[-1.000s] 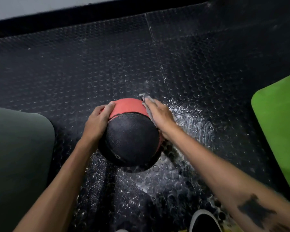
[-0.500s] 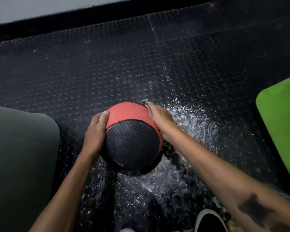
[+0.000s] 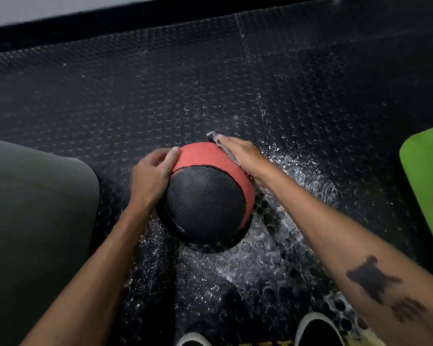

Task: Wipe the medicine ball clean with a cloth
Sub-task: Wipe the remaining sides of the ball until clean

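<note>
Black studded rubber floor point(image 3: 298, 78) runs up to a dark skirting at the far edge, with white speckling and a wet-looking sheen spread around the middle. Your medicine ball point(image 3: 205, 196), red on the far half and black on the near half, sits on the floor about centre, between a dark green mat point(image 3: 35, 208) at the left edge and a bright green mat point(image 3: 428, 176) at the right edge. Your left hand point(image 3: 151, 174) cups the ball's left side, fingers curled over the red part, thumb near the top, steadying it. Your right hand point(image 3: 243, 156) lies flat with straight fingers on the upper right of the ball, pressing a grey cloth point(image 3: 216, 138) against the red surface; only a corner of cloth shows past the fingertips. Shoe toes point(image 3: 318, 330) sit at the near edge. Step in hand looks like wiping the red far-right side. The black half facing you and the underside likely remain. Next move probably calls for rolling the ball with the left hand to bring an unwiped part under the cloth, keeping pressure even so the ball does not skid on the damp floor.
</note>
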